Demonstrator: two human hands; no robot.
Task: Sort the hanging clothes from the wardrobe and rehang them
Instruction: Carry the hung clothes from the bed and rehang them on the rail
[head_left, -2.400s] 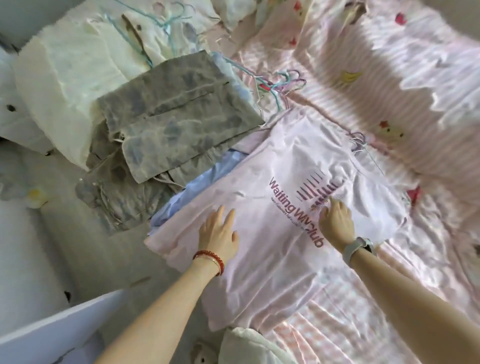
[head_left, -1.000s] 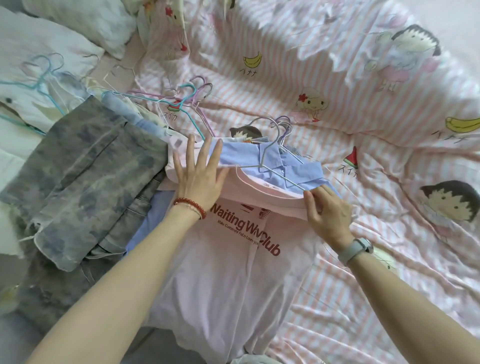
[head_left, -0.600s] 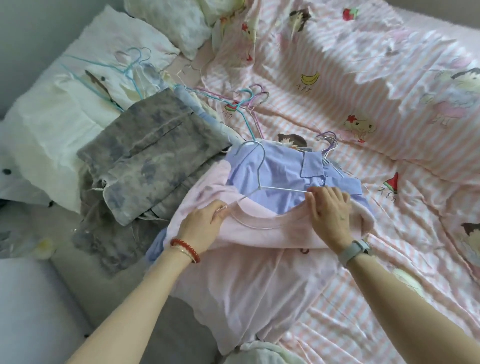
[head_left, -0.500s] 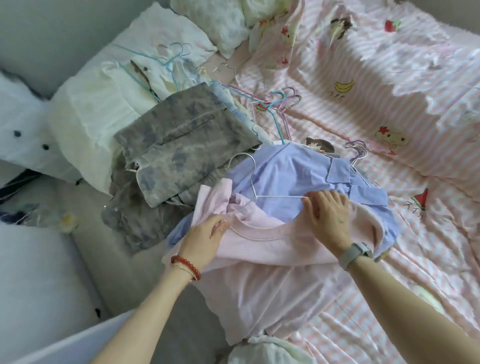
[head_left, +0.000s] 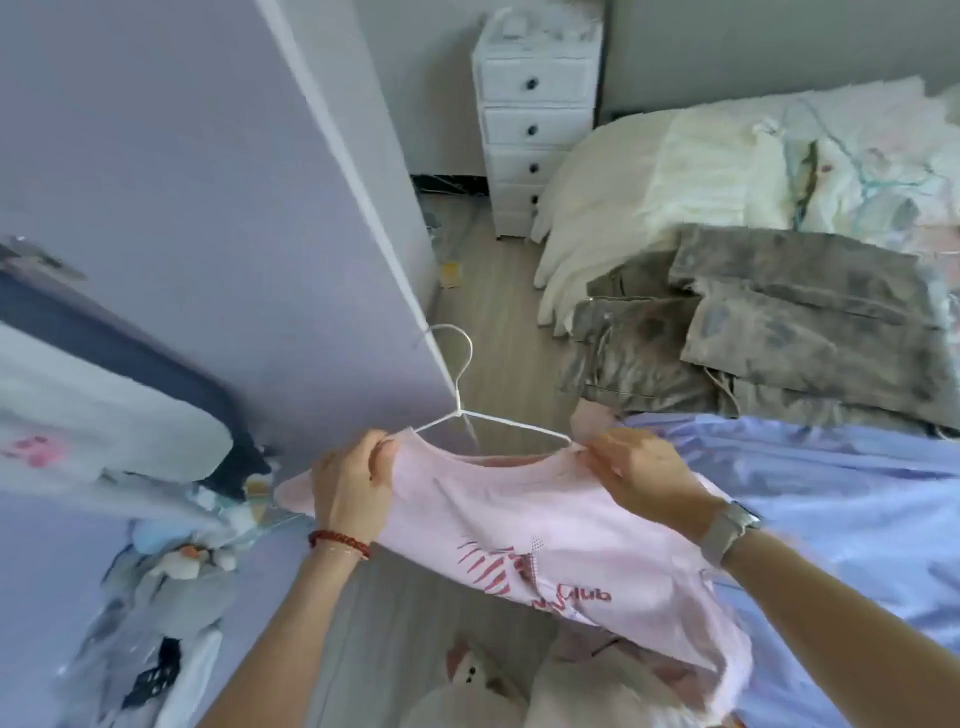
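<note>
Pink T-shirt (head_left: 524, 525) on a white wire hanger (head_left: 462, 395), held up over the wooden floor (head_left: 498, 322) between bed and wardrobe, dark red print facing up. Gripped at one shoulder by the left hand (head_left: 350, 483), fingers curled round the fabric beside the neckline; pinched at the other shoulder by the right hand (head_left: 641, 475), where the hanger's arm enters the collar. Hook upright, just in front of the edge of the lilac wardrobe door (head_left: 218, 208).

To the right, a bed with a light blue shirt (head_left: 841, 499) spread nearest, grey mottled trousers (head_left: 779, 332) folded behind it, and cream fluffy bedding (head_left: 649, 176) beyond. Against the grey far wall, a narrow white drawer unit (head_left: 535, 124) with dark knobs. At lower left, inside the wardrobe, blurred clutter and soft toys. Red bead bracelet (head_left: 340, 540) on the left wrist, grey watch (head_left: 730, 525) on the right.
</note>
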